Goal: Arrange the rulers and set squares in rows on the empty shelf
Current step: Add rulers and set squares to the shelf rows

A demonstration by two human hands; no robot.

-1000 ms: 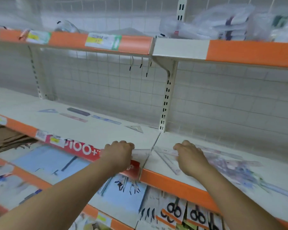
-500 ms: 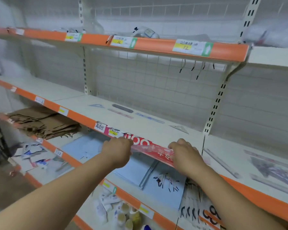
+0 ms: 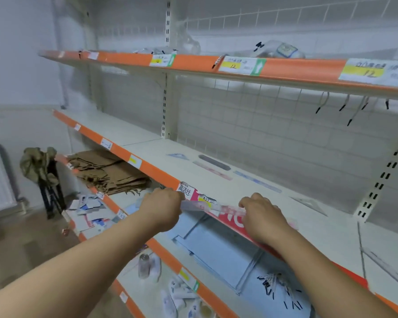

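I hold a clear plastic ruler level in front of the middle shelf's orange edge. My left hand grips its left end and my right hand grips its right end. On the white shelf behind lie a small blue set square, a dark ruler, a pink ruler, a blue ruler and a clear set square. Another clear ruler lies on the shelf section at the far right.
Brown paper bags are piled on the lower shelf at left. Blue folders and scattered packets fill the shelves below. The top shelf holds plastic-wrapped goods. A tripod draped with a cloth stands on the floor at left.
My view and both hands have shifted left along the shelf, from the pile of rulers at the right section to the left section, carrying the clear ruler between them.
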